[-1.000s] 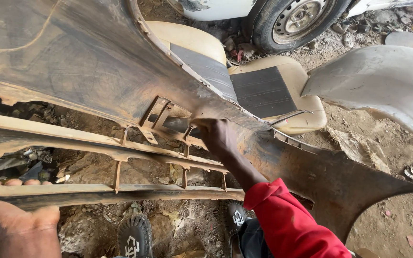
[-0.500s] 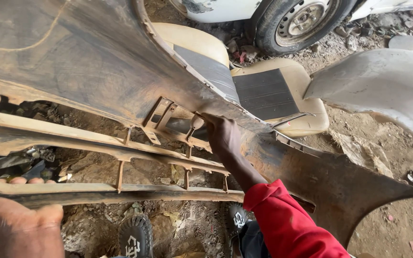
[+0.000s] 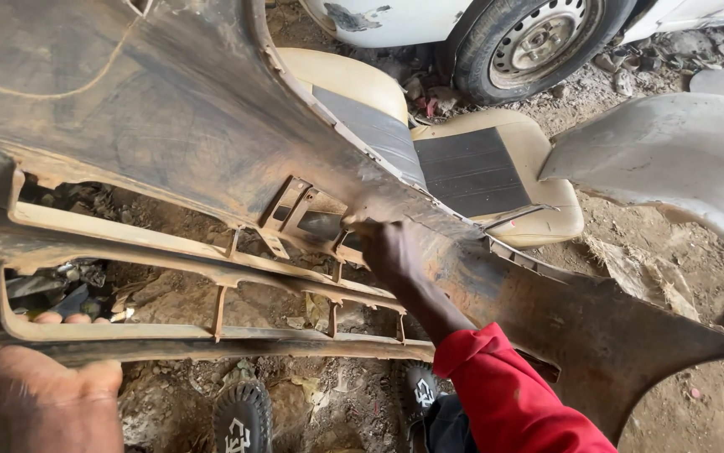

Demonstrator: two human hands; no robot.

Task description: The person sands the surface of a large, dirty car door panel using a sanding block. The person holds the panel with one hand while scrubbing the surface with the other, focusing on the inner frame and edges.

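Under bumper [image 3: 169,126] | right hand [image 3: 387,247] grip stays on bracket [image 3: 320,225] | left hand [image 3: 43,394] grip still clasps lower edge

A tan car seat [image 3: 496,159] with dark grey panels lies on the dirt ground [image 3: 672,277]. Behind it stands a wheel [image 3: 538,42] of a white car [image 3: 395,17]. A grey body panel [image 3: 680,159] lies just beside the seat.

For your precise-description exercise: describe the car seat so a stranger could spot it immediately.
Start at the big dusty bumper held by both hands. Behind its upper edge, below the car wheel, lies the car seat: cream with dark grey centre panels, the only upholstered thing here.
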